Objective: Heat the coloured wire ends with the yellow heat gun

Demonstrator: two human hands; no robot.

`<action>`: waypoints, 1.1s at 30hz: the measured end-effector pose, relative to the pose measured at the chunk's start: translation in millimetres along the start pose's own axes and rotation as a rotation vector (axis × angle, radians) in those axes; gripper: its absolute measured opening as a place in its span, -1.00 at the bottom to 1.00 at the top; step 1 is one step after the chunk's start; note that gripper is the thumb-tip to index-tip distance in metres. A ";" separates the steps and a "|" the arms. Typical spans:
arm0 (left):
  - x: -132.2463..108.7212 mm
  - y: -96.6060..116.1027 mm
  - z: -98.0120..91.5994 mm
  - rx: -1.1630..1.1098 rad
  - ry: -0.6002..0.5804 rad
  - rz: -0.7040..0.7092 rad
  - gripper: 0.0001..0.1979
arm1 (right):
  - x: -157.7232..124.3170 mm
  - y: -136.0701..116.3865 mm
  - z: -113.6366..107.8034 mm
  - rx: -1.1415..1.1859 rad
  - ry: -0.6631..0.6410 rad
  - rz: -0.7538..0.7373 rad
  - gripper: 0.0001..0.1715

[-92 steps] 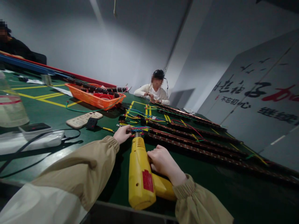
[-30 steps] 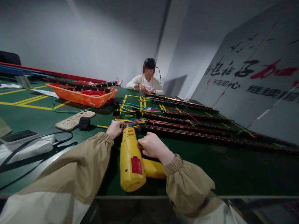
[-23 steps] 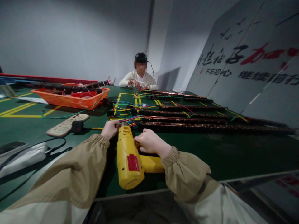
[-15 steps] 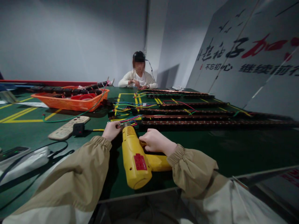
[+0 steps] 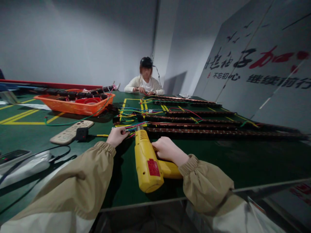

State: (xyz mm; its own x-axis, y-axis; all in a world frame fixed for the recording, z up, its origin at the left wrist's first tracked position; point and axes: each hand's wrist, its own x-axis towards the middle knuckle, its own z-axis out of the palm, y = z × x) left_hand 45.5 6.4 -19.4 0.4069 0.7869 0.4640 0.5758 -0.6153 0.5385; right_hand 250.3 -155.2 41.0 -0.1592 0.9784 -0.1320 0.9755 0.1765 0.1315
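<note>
Assembly workshop: wired strips [image 5: 194, 124] cover green bench [image 5: 218, 155].

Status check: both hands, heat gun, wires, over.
Right hand grips yellow heat gun. Left hand pinches coloured wires at nozzle. Nothing between.

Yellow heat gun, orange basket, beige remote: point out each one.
yellow heat gun [image 5: 147, 158], head view, on the side of its body.
orange basket [image 5: 70, 107], head view, on its near wall.
beige remote [image 5: 68, 135], head view, on its button face.
</note>
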 end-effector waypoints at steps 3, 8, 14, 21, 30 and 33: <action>-0.6 -0.1 -0.6 0.016 0.007 0.013 -0.64 | 3.2 -1.3 1.5 -0.031 -0.004 -0.004 -0.47; -1.0 3.6 -2.8 0.011 0.021 0.010 -0.68 | 5.5 -10.0 -1.5 -0.052 -0.002 -0.052 -0.49; -0.7 2.8 -3.8 -0.023 -0.016 0.021 -0.77 | 12.9 -29.0 -7.3 -0.050 -0.002 -0.139 -0.58; -1.1 -0.5 -2.8 -0.064 -0.032 0.004 -0.79 | 14.8 -35.6 -12.2 -0.035 0.003 -0.170 -0.60; -0.4 2.9 -3.3 0.002 -0.008 0.022 -0.78 | 12.8 -19.8 -2.9 0.006 0.009 -0.175 -0.58; -1.1 3.5 -3.1 0.006 0.008 0.026 -0.72 | 8.7 -9.2 -0.2 0.008 0.005 -0.130 -0.54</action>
State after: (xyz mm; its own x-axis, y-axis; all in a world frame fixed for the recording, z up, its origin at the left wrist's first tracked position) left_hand 44.9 3.2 -15.9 0.4158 0.7701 0.4838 0.5695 -0.6352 0.5217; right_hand 239.9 -148.3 38.8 -0.2856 0.9477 -0.1424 0.9476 0.3015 0.1060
